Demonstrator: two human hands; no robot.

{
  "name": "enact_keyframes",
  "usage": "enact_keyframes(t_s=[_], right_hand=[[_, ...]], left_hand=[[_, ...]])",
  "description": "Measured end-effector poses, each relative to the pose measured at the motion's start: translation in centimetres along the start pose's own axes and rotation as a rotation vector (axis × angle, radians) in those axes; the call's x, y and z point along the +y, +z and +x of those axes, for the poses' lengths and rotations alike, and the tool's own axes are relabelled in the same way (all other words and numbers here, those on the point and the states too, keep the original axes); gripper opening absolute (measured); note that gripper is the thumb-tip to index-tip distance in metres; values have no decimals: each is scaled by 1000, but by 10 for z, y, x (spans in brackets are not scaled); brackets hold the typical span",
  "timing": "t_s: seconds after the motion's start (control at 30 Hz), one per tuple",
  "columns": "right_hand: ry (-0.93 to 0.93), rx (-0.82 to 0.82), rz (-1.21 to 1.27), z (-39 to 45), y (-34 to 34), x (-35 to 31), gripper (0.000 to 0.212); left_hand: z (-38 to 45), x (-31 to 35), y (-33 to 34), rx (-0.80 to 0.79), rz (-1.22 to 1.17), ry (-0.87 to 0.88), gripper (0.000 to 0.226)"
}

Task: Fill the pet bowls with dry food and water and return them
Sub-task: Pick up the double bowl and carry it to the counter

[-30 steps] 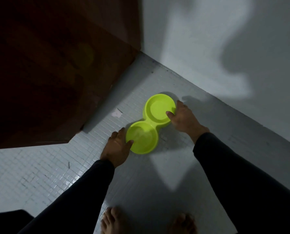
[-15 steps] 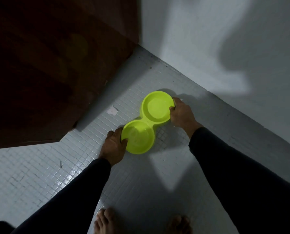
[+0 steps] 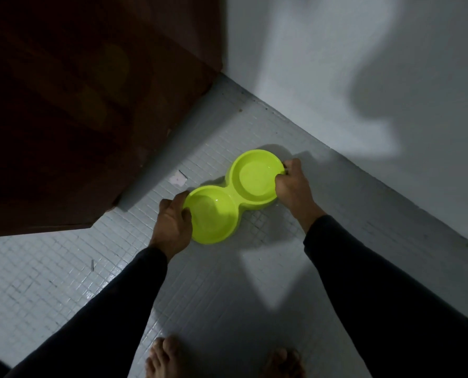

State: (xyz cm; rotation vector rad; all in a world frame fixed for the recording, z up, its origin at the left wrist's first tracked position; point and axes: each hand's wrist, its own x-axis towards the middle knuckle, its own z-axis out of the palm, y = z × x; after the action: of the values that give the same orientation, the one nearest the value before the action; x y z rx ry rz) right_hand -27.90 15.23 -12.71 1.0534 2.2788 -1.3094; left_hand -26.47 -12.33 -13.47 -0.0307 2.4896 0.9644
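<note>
A lime-green double pet bowl [image 3: 234, 199], two round dishes joined in one piece, is on or just above the tiled floor near the corner; I cannot tell which. Both dishes look empty. My left hand [image 3: 172, 221] grips the rim of the near dish, thumb over the edge. My right hand [image 3: 291, 184] grips the rim of the far dish, fingers curled over it.
A dark brown wooden door or cabinet [image 3: 77, 118] fills the upper left. The grey wall [image 3: 363, 77] runs diagonally behind the bowl. A small white scrap [image 3: 178, 178] lies on the mosaic floor [image 3: 213, 296]. My bare feet [image 3: 167, 358] are at the bottom edge.
Both hands have shifted from touching the bowl's edges to gripping its two rims. The bowl sits slightly turned compared with a second ago.
</note>
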Motion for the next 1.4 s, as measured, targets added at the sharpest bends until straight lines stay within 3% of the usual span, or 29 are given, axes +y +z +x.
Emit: enact_keyframes(t_s=[0.1, 0.27, 0.4, 0.47, 0.57, 0.63, 0.73, 0.9, 1.1, 1.4], right_hand=[[-43, -18, 131, -2, 0, 7, 63], [-44, 111, 288, -8, 3, 17, 33], [-96, 254, 340, -13, 6, 26, 30], [-112, 304, 353, -18, 8, 27, 33], [-106, 374, 390, -25, 9, 27, 35], [-103, 401, 432, -28, 8, 28, 34], [-115, 412, 474, -30, 4, 26, 35], [-103, 396, 485, -32, 1, 21, 37], [-97, 350, 522, -40, -2, 15, 31], [-101, 409, 592, -73, -44, -13, 37]], left_hand=[[8, 2, -10, 27, -17, 38, 60], [29, -6, -24, 27, -5, 148, 55], [35, -5, -29, 47, -86, 183, 49], [35, 2, -28, 69, -222, 81, 45], [33, 12, -28, 92, -607, -130, 33], [27, 15, -28, 41, -816, -259, 42], [21, 21, -24, -14, -923, -324, 61], [20, 36, -23, 38, -964, -284, 74], [20, 55, -28, 171, -1003, -317, 30], [-5, 110, -60, 151, -986, -272, 24]])
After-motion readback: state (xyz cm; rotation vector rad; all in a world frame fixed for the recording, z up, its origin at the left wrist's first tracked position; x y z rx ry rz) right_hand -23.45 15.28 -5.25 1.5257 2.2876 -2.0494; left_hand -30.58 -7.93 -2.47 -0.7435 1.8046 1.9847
